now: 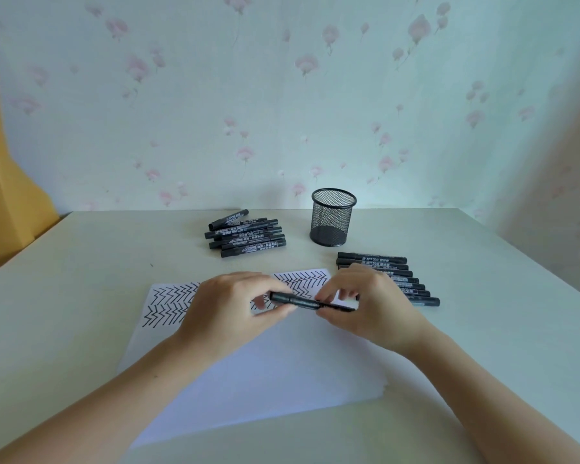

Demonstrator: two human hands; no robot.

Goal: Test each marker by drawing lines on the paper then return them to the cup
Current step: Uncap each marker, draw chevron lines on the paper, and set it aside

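1. Your left hand [230, 304] and right hand [365, 301] both pinch one black marker [307, 302], lying level between them above the paper [265, 360].
2. Beyond your grip stands the mesh cup [333, 217]; a marker pile [245, 236] lies beyond-left, a marker row [387, 267] just right.

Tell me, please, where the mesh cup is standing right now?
In the head view the mesh cup stands upright at the table's far edge, right of centre, between the pile of markers and the row of markers.

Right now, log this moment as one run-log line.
hands: left hand and right hand hold one marker over paper | cup: empty | loose markers: piles left and right
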